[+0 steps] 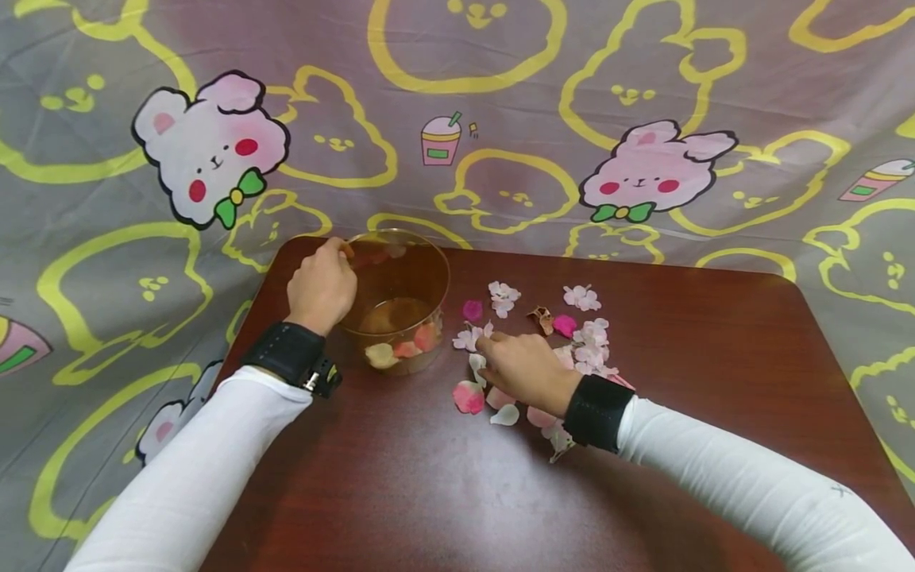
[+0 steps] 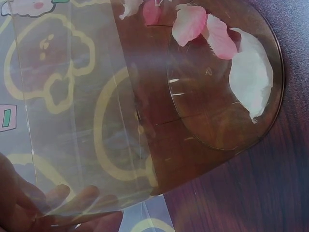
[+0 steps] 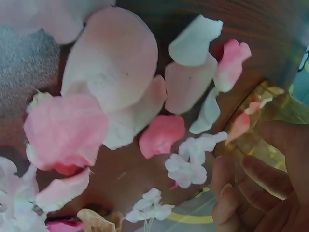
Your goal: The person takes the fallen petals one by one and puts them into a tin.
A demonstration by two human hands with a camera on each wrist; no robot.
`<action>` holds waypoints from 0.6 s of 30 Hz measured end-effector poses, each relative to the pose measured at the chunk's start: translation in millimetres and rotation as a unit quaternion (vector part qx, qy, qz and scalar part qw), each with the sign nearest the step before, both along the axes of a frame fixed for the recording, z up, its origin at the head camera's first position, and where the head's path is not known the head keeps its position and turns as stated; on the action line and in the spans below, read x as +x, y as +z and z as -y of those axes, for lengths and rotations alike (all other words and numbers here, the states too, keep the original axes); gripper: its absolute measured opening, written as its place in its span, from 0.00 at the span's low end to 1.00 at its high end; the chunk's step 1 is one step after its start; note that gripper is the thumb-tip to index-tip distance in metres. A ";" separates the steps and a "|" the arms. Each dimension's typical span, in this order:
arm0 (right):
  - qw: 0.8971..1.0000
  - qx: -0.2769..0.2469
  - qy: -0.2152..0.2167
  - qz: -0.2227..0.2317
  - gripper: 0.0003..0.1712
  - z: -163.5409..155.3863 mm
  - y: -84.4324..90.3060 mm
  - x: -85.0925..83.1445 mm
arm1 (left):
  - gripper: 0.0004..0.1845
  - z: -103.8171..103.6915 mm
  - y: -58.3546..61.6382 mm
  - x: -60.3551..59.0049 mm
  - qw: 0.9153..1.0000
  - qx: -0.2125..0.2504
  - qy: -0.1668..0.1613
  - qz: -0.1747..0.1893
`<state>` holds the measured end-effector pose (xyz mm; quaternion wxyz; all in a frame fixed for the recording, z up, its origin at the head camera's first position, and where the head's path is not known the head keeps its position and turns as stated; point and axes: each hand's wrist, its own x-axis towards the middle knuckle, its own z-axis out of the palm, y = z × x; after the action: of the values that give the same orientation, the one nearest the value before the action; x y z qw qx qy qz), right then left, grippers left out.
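You get no readable text, labels, brands or numbers in any view. The cloth (image 1: 457, 119) behind the tabletop (image 1: 700, 334) carries only cartoon bears, bunnies and drink cups, no lettering. A small mark on your right sleeve (image 1: 840, 490) is too small to read.

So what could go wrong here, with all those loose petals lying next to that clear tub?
The left hand grips the clear tub only at its rim, so a tug might tip it and spill the petals inside. The right hand reaches into the scattered petals on the table; its sleeve could sweep the light ones toward the edge.
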<state>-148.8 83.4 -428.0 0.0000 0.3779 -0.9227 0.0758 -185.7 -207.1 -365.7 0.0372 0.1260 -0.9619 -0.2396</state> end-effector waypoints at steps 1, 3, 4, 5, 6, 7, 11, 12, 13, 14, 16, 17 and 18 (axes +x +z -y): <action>1.000 0.001 0.000 0.004 0.14 0.0 -1.1 0.8 | 0.20 0.1 0.2 0.0 1.000 0.000 -0.001 -0.001; 1.000 0.005 0.000 0.010 0.14 0.0 -3.8 2.1 | 0.21 0.2 0.5 0.1 1.000 0.000 -0.002 -0.002; 1.000 0.007 0.001 0.015 0.14 -0.1 -5.4 2.8 | 0.21 0.3 0.6 0.1 1.000 0.000 -0.002 -0.002; 1.000 0.011 0.003 0.015 0.14 -0.3 -7.2 3.2 | 0.21 0.4 0.6 0.2 1.000 0.000 -0.002 -0.003; 1.000 0.016 0.005 0.015 0.13 -0.7 -8.9 3.9 | 0.21 0.5 0.7 0.2 1.000 0.000 -0.002 -0.003; 1.000 0.022 0.008 0.012 0.13 -1.2 -10.7 4.4 | 0.21 0.6 0.7 0.2 1.000 -0.001 -0.003 -0.003; 0.999 0.036 0.010 0.019 0.13 -3.4 -17.4 6.2 | 0.21 0.6 0.5 -0.2 1.000 0.000 -0.003 -0.002; 0.999 0.040 0.010 0.023 0.12 -3.9 -18.6 6.7 | 0.21 0.5 0.4 -0.3 1.000 0.000 -0.004 -0.002; 0.999 0.042 0.009 0.026 0.12 -4.5 -19.5 7.1 | 0.21 0.5 0.3 -0.4 1.000 0.000 -0.004 -0.003; 0.999 0.043 0.008 0.032 0.12 -4.9 -20.3 7.5 | 0.21 0.5 0.1 -0.5 1.000 0.000 -0.004 -0.003; 0.998 0.047 0.007 0.040 0.11 -5.8 -22.3 8.2 | 0.21 0.5 -0.1 -0.6 1.000 -0.001 -0.005 -0.004; 0.998 0.049 0.007 0.044 0.11 -5.9 -22.8 8.6 | 0.21 0.4 -0.2 -0.6 1.000 -0.001 -0.005 -0.005; 0.998 0.051 0.007 0.046 0.11 -6.0 -23.5 8.8 | 0.21 0.5 -0.4 -0.7 1.000 -0.001 -0.005 -0.006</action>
<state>-139.9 89.4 -451.6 -0.0621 0.3801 -0.9217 0.0464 -186.3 -207.6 -366.1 0.0420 0.1196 -0.9626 -0.2393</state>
